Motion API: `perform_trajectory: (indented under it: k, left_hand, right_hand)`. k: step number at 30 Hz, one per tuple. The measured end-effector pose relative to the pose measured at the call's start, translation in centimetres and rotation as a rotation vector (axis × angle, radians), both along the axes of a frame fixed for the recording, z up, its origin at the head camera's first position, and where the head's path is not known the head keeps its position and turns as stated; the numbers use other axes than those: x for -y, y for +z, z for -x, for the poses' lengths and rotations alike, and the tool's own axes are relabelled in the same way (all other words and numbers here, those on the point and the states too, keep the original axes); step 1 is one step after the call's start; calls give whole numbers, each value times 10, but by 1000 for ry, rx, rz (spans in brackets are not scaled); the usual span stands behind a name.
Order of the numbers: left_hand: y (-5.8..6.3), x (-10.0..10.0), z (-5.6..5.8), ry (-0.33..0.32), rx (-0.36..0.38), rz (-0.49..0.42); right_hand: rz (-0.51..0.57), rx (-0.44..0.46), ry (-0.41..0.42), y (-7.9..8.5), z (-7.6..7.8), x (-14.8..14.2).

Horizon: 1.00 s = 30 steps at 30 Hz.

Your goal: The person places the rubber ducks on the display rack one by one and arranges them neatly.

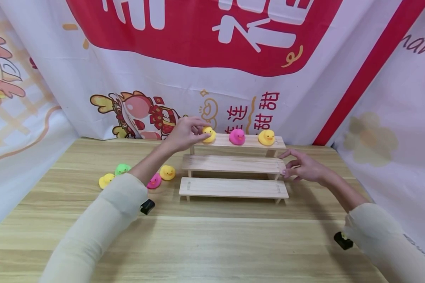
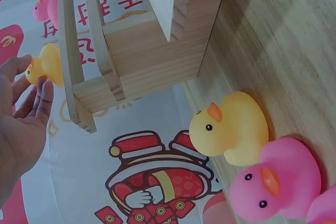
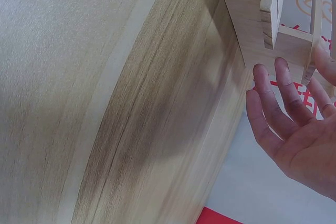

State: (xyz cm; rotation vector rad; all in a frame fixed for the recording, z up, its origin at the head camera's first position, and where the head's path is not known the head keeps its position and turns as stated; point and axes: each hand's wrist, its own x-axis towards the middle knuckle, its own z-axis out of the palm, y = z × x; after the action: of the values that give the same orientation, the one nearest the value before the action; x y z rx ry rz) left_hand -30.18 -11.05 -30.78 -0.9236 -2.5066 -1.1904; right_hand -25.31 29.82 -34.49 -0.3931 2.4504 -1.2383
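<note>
A three-tier wooden stand (image 1: 233,187) holds a row of rubber ducks along its top step. My left hand (image 1: 185,134) pinches the yellow rubber duck (image 1: 209,135) at the top step's left end; in the left wrist view, thumb and fingers are about this duck (image 2: 50,64). To its right sit a pink duck (image 1: 237,137) and another yellow duck (image 1: 267,137). My right hand (image 1: 303,168) is at the right end of the middle step, its fingertips touching or very near the wood. In the right wrist view, several fingers of that hand (image 3: 302,124) are loosely extended.
Left of the stand, more ducks lie on the wooden table (image 1: 212,247): a green one (image 1: 122,169), a yellow one (image 1: 106,181), a pink one (image 1: 154,181) and another yellow one (image 1: 168,172). Behind the table hangs a printed red-and-white cloth (image 1: 184,74).
</note>
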Motion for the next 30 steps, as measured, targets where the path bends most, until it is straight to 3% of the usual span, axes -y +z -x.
perform_trajectory:
  k: [15, 30]
  left_hand:
    - [2, -8, 0, 25, 62, 48]
    - [1, -8, 0, 16, 68, 72]
  right_hand:
    - [3, -4, 11, 0, 0, -1]
    - [-9, 18, -5, 1, 0, 0]
